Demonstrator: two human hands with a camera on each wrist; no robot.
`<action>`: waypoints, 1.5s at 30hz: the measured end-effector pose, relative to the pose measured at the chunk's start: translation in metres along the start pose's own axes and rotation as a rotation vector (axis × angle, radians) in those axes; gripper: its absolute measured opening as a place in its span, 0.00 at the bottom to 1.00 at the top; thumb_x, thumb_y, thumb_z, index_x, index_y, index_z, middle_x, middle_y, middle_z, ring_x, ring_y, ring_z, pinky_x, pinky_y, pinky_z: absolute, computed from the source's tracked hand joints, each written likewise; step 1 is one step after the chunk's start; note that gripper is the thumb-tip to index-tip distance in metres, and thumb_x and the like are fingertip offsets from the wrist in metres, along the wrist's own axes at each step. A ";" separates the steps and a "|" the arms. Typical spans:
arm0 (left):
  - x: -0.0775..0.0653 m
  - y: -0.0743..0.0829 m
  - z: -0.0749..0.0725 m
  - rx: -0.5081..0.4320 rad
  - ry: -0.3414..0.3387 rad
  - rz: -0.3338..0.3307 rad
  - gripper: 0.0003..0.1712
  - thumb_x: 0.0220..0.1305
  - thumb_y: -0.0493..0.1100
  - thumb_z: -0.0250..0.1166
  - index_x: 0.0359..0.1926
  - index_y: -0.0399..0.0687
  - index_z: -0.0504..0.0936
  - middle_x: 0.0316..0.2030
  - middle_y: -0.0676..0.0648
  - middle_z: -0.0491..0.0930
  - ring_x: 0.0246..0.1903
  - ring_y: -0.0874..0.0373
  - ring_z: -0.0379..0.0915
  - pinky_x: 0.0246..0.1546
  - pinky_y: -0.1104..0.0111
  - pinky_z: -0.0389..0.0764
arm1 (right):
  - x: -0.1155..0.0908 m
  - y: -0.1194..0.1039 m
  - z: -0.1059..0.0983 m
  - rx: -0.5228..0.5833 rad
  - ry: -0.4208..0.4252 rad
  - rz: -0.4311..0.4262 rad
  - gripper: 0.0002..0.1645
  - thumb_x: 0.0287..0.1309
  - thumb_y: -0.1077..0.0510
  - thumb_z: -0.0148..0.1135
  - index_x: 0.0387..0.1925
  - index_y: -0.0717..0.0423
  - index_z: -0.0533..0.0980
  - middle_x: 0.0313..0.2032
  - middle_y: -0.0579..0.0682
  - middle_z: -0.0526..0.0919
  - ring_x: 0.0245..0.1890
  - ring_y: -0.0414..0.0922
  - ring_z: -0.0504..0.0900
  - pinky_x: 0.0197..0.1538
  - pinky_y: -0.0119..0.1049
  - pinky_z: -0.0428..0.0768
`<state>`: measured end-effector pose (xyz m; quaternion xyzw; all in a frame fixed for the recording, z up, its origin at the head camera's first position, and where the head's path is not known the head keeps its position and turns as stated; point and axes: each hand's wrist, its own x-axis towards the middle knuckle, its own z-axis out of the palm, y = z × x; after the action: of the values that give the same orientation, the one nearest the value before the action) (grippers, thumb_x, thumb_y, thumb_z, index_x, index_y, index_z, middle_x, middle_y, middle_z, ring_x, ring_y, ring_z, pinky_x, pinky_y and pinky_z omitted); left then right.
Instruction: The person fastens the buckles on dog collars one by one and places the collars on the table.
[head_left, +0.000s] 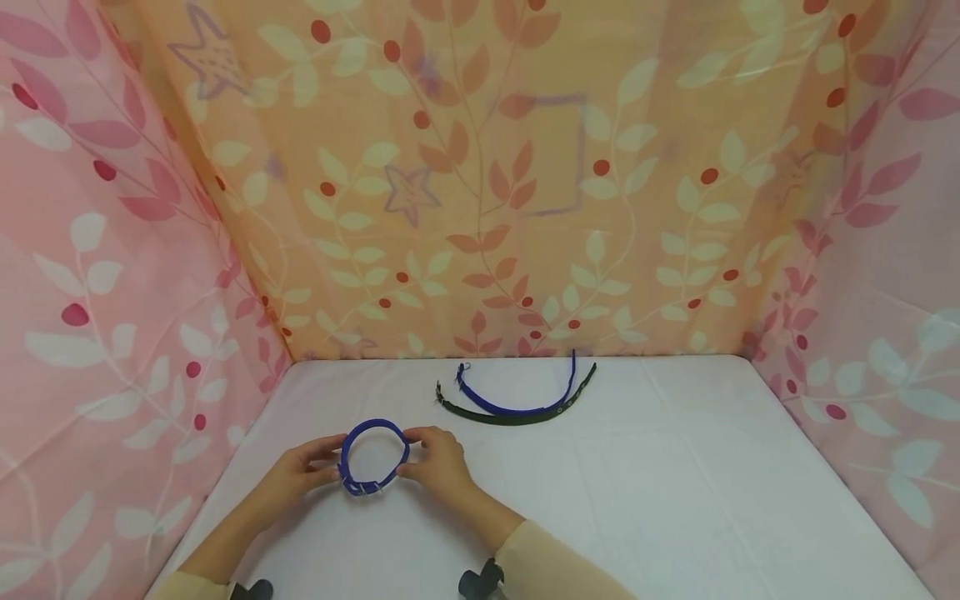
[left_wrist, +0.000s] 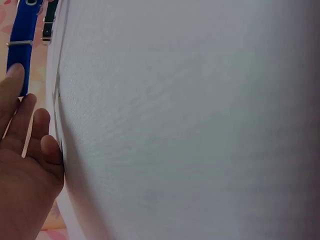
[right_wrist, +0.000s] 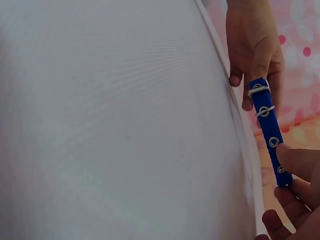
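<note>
I had a white table (head_left: 675, 475) before me. Toward its far edge, around the middle, lay a dark green strap (head_left: 502, 420), curved like a shallow bowl, with metal fittings at its left end and small eyelets along its right part. Just behind it on the table I saw a loose blue strap (head_left: 513, 411), bent the same way. Beyond the table's far edge hung an orange-yellow cloth (head_left: 480, 167) printed with leafy stems, red dots, purple star outlines (head_left: 411, 194) and a purple square outline (head_left: 581, 154). Left of the table I had a pink cloth (head_left: 90, 258) with white leaves, and right of it a matching cloth (head_left: 892, 267).
</note>
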<state>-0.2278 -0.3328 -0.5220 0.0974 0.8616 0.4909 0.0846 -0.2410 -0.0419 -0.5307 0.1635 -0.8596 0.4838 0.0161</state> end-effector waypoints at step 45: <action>0.006 0.019 0.005 0.213 -0.032 -0.109 0.36 0.56 0.33 0.75 0.67 0.35 0.74 0.54 0.42 0.83 0.52 0.50 0.76 0.56 0.57 0.80 | 0.000 0.001 -0.028 -0.221 -0.316 -0.017 0.28 0.59 0.51 0.74 0.60 0.53 0.81 0.55 0.45 0.86 0.62 0.47 0.79 0.69 0.45 0.73</action>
<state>-0.2306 -0.3180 -0.5084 0.0666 0.9115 0.3895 0.1139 -0.2453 -0.0182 -0.5171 0.2417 -0.8980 0.3545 -0.0972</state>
